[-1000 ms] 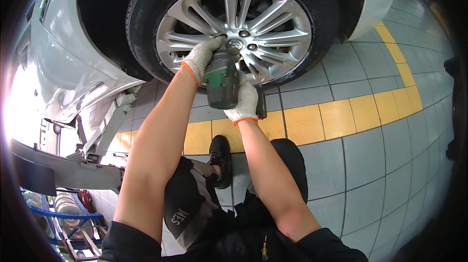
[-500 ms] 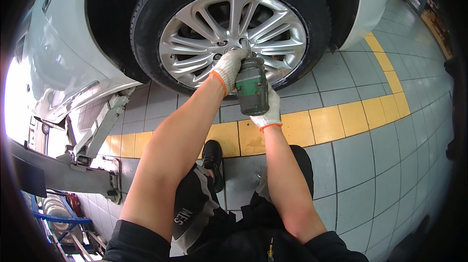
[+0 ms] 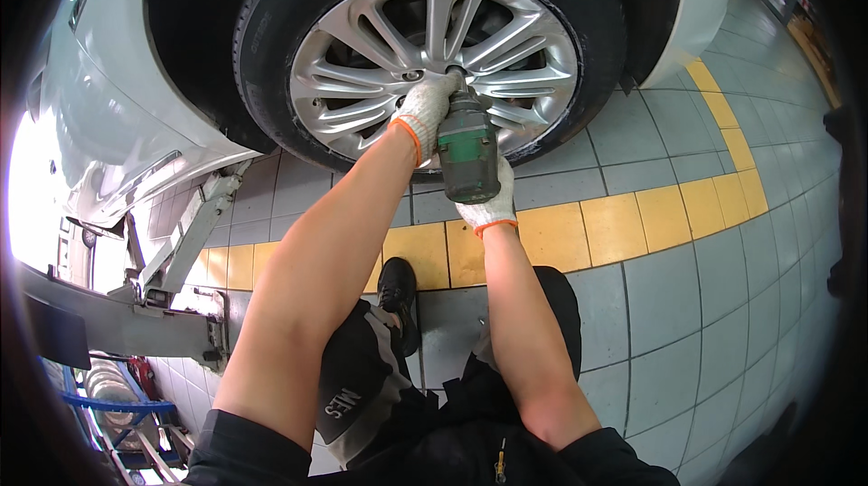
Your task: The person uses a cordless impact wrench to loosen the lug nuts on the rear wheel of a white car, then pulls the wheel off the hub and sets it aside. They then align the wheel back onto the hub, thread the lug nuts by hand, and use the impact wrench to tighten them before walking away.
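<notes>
A green and dark grey impact wrench (image 3: 467, 156) points at the middle of a silver alloy wheel (image 3: 348, 88). My right hand (image 3: 493, 201), in a white knit glove with an orange cuff, is closed on the wrench from below and behind, its fingers partly hidden by the tool body. My left hand (image 3: 427, 106), gloved the same way, is closed around the front of the wrench, close to the wheel's centre. The wrench's socket end (image 3: 457, 77) meets the wheel at a lug hole. My left hand hides much of the hub. Another lug hole (image 3: 412, 75) shows beside it.
A black tyre (image 3: 597, 43) surrounds the wheel under a pale car body (image 3: 127, 79). A grey lift arm (image 3: 194, 224) reaches under the car at left. Near it stands a blue-framed rack (image 3: 117, 405). Yellow tiles (image 3: 551, 233) cross the grey floor by my shoe (image 3: 396, 292).
Both hands and the wrench have moved slightly forward, toward the wheel. The left hand now covers more of the hub, and the socket end sits deeper against the wheel.
</notes>
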